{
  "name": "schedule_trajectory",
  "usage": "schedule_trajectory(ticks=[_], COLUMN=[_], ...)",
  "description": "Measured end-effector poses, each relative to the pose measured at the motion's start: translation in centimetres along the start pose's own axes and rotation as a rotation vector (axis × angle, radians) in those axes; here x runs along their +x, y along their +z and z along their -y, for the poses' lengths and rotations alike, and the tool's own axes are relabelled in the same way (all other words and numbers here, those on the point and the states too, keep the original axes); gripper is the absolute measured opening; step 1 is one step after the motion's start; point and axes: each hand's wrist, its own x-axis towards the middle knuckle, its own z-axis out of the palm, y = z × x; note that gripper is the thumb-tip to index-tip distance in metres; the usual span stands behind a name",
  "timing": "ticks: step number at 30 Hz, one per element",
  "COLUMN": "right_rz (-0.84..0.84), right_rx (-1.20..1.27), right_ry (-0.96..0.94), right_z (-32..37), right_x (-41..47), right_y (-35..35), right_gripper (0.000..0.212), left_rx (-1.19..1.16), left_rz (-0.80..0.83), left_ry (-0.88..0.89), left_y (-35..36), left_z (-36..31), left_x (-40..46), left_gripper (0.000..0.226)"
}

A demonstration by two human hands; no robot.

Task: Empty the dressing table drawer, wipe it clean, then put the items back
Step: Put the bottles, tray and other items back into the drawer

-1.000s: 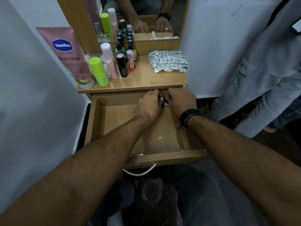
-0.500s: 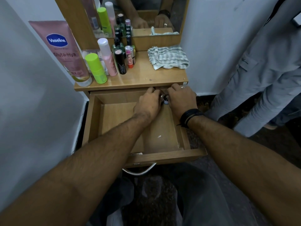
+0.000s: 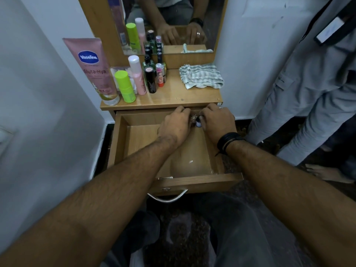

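— Where's the drawer now?

— Pulled right out, in the middle of the frame. The drawer (image 3: 123, 143) is open under the tabletop (image 3: 173, 99), and its wooden floor shows bare on the left side and toward the front, with a small pale speck lying near the front right.

— And the hands?

— Both are at the back right corner of the drawer, knuckles up, close together. The left hand (image 3: 176, 125) has its fingers curled down over something small there; I cannot tell exactly what it grips. The right hand (image 3: 216, 122), with a dark band on the wrist, curls its fingers too — between the two hands a small bottle (image 3: 198, 123) with a pale label and dark cap peeks out, touching both, and a bit of something shiny just left of it.

— What's up on top?

— At the upper left, a tall pink Vaseline tube (image 3: 94, 72) standing on its cap, a lime-green bottle (image 3: 125, 85) beside it, then a pink bottle (image 3: 137, 76) with a white cap and a cluster of dark small bottles (image 3: 152, 78). To the upper right of those, a striped cloth (image 3: 201, 76) lies crumpled on the tabletop, apart from the bottles.

— Anyone else?

— A person in pale grey trousers (image 3: 300, 105) stands at the right edge.
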Motion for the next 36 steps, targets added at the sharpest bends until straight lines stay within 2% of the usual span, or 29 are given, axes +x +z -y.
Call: schedule_trajectory(ticks=[4,11,17,21,26,29,32,34,36], right_rz=[-0.011,-0.054,-0.07,0.007,0.037,0.022,-0.05,-0.083,-0.069], right_rx=[0.081,0.296,0.355,0.337,0.343,0.345,0.37,0.397,0.393], right_ry=[0.016,-0.015,-0.046,-0.054,-0.067,-0.051,0.026,0.073,0.085], right_z=[2.4,6.7,9.5,10.9,11.5,11.5,10.7,9.8,9.1], right_x=[0.1,3.2,7.4,9.1,10.0,10.2,10.3,10.6,10.9], right_y=[-1.9,-5.4,-7.4,-7.4,-6.8,-6.6,-6.4,-6.2,-5.9], right_gripper=[0.028,0.026,0.03,0.04,0.041,0.038,0.023,0.016,0.021], left_rx=[0.016,0.102,0.305,0.343,0.333,0.311,0.332,0.36,0.374], left_rz=[-0.038,-0.224,-0.279,-0.268,-0.216,-0.235,-0.269,-0.237,-0.177], left_ry=[0.017,0.057,-0.049,-0.141,-0.192,-0.152,-0.087,-0.077,-0.083], left_y=[-2.6,-9.0,-14.3,-15.9,-16.1,-15.7,-15.1,-14.7,-14.3], left_z=[0.6,2.3,2.3,2.1,2.4,2.5,2.3,2.2,2.1], left_x=[-1.3,-1.7,-0.1,0.8,1.3,1.2,1.4,1.7,2.2], left_gripper=[0.024,0.026,0.029,0.051,0.066,0.061,0.044,0.036,0.034])
